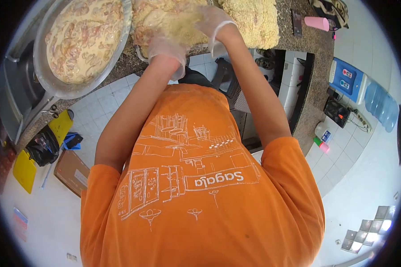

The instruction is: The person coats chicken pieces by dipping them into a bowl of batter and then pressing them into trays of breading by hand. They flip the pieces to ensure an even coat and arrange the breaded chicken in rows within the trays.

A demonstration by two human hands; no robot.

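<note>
Both of my hands wear clear plastic gloves and are over a tray of pale yellow crumbs [182, 20] with pieces of meat in it. My left hand [164, 44] is at the left part of the crumbs; its fingers are smeared by motion. My right hand [214, 24] reaches in from the right, its fingers blurred too. What either hand holds cannot be made out. Left of the tray sits a large metal bowl [54, 86] of raw meat pieces in creamy batter [84, 40]. To the right lies a heap of crumb-coated pieces [253, 22].
A speckled stone counter [308, 84] runs beneath everything. A phone [296, 23] and a pink cup [317, 23] stand at the right. A metal sink [22, 89] is at the far left. Below are a cardboard box [71, 171] and a water dispenser [348, 80].
</note>
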